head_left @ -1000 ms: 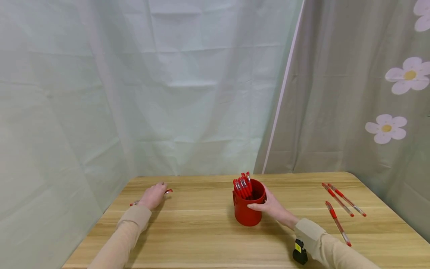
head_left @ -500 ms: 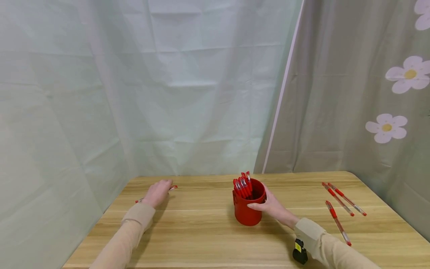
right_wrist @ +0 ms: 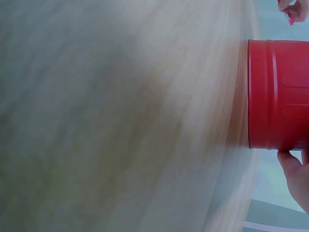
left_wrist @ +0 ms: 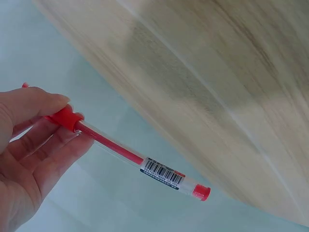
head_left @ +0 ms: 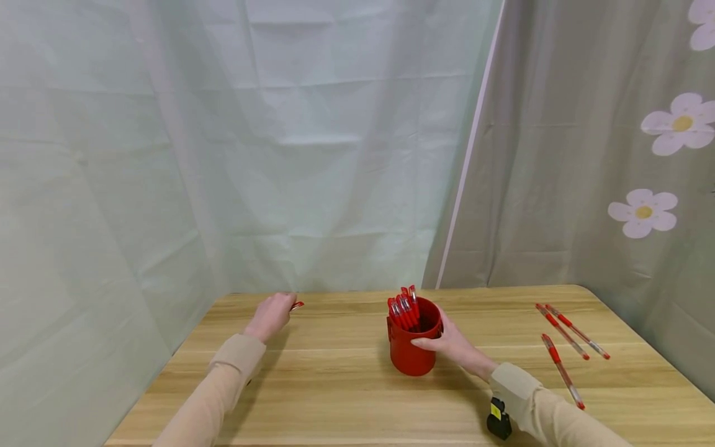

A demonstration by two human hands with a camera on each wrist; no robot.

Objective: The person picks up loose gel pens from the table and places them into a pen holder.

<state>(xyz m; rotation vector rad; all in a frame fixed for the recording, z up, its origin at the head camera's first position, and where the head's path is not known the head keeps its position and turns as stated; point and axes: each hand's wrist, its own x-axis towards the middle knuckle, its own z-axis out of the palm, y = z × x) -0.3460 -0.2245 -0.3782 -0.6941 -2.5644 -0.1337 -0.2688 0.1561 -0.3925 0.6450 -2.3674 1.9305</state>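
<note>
My left hand pinches a red gel pen near its red grip, above the left part of the table. In the left wrist view the pen's clear barrel, barcode label and red end point away from the fingers. A red pen holder stands upright at the middle of the table, with several red pens leaning in its left side. My right hand grips this holder from the right, thumb across the front by the rim; the other fingers are mostly hidden behind it.
Three more red pens lie on the wooden table at the right: one nearer pen and a pair farther back. A pale curtain hangs behind the table, with a grey flowered curtain at its right.
My left hand has lifted the pen off the table and moved it right and away from me. The right hand and the holder have stayed in place.
</note>
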